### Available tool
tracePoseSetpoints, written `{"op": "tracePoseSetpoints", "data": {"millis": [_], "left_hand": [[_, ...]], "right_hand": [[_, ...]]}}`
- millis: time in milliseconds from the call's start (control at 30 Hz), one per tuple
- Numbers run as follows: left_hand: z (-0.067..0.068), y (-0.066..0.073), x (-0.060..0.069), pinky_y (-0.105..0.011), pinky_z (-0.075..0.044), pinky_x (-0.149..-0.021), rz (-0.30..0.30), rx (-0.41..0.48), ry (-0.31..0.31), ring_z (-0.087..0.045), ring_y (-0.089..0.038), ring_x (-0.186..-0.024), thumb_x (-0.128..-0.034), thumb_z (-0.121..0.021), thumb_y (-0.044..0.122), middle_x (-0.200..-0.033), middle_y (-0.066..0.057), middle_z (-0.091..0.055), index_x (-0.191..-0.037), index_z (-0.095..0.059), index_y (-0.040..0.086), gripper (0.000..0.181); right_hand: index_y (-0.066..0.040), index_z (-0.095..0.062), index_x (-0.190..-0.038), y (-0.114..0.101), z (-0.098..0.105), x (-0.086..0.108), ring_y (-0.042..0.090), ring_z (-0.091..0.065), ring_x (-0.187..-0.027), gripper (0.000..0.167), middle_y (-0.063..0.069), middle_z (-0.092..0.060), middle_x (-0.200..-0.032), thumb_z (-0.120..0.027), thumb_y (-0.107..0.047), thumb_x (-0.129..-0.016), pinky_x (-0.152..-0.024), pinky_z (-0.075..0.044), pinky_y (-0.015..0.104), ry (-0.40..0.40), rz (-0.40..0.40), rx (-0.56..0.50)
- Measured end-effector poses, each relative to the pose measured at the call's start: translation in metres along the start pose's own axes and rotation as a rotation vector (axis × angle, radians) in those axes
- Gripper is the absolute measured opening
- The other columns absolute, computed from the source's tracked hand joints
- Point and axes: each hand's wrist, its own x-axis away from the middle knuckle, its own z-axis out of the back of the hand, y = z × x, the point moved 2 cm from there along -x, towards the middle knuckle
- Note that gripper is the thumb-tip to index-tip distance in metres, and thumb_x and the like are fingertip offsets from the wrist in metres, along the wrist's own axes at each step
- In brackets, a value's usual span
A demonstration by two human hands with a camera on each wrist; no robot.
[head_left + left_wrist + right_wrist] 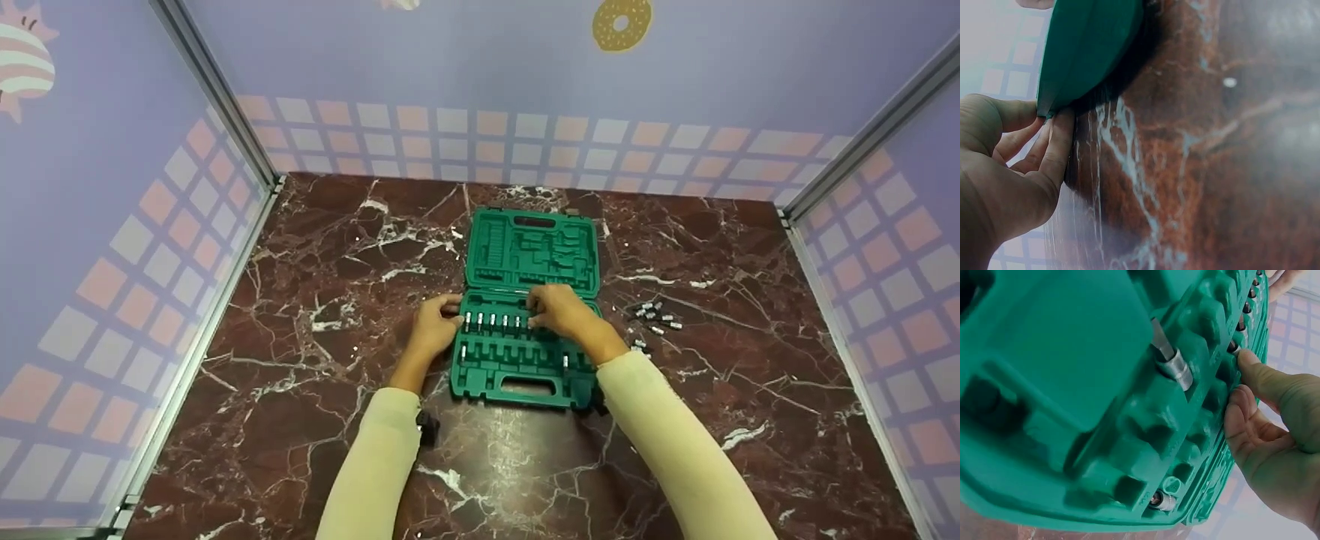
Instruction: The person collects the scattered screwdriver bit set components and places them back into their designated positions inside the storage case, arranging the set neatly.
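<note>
My left hand (435, 326) pinches the green case (487, 375) | Case: open on table (247, 450) | Right hand (562, 311): bent, thumb on a bit (1234, 347); I can't tell if pinched | Step: likely filling slots (510, 352) | Next: maybe press, then loose bits (649, 308)

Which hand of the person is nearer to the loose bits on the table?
Right. The right hand is over the green case, to the left of the loose bits; the left hand pinches the case's left edge, farther away.
</note>
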Motion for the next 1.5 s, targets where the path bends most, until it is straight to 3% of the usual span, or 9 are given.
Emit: {"op": "tracePoseSetpoints", "data": {"millis": [400,533,933,1167,1500], "left_hand": [[-0.0011,-0.0002,0.0002,-0.046,-0.056,-0.093,-0.018,-0.008,0.019,-0.068,-0.033,-0.108,-0.0928,-0.067,-0.006,-0.113,-0.019,-0.072,-0.124,-0.072,0.001,0.033],[-0.0014,0.0,-0.0004,-0.046,-0.056,-0.094,-0.019,-0.007,0.02,-0.068,-0.033,-0.108,-0.0931,-0.068,-0.005,-0.113,-0.019,-0.072,-0.124,-0.073,0.002,0.033],[-0.0003,-0.0001,-0.0008,-0.047,-0.056,-0.093,-0.054,-0.006,0.015,-0.068,-0.034,-0.109,-0.0925,-0.067,-0.007,-0.113,-0.021,-0.073,-0.125,-0.072,0.0,0.034],[0.0001,0.0001,-0.001,-0.047,-0.057,-0.092,-0.062,-0.019,0.031,-0.069,-0.034,-0.107,-0.0911,-0.069,-0.007,-0.111,-0.02,-0.073,-0.124,-0.072,0.0,0.034],[-0.0004,0.0002,0.0001,-0.046,-0.057,-0.093,-0.034,-0.024,0.024,-0.068,-0.034,-0.108,-0.093,-0.069,-0.005,-0.113,-0.02,-0.072,-0.126,-0.072,0.002,0.034]], "right_hand": [[-0.005,-0.071,-0.114,-0.0053,0.0027,-0.0071,0.03,-0.067,-0.1,0.027,0.016,-0.071,-0.116,-0.079,-0.018,-0.092,-0.086,-0.057,0.046,-0.081,-0.129,0.025],[-0.006,-0.071,-0.111,-0.0027,0.0015,-0.0082,0.03,-0.067,-0.101,0.025,0.016,-0.072,-0.114,-0.08,-0.019,-0.091,-0.086,-0.057,0.045,-0.061,-0.119,0.029],[-0.009,-0.07,-0.102,-0.0034,0.0036,-0.0073,0.022,-0.063,-0.084,0.018,0.012,-0.07,-0.105,-0.08,-0.018,-0.091,-0.077,-0.055,0.04,-0.054,-0.115,0.004],[-0.008,-0.072,-0.101,-0.002,0.0032,-0.0086,0.024,-0.067,-0.085,0.017,0.012,-0.072,-0.104,-0.082,-0.017,-0.09,-0.08,-0.057,0.044,-0.034,-0.123,-0.032],[-0.007,-0.073,-0.094,-0.0031,0.006,-0.0098,0.024,-0.067,-0.08,0.016,0.011,-0.071,-0.096,-0.085,-0.015,-0.086,-0.078,-0.058,0.044,-0.02,-0.134,-0.073]]}}
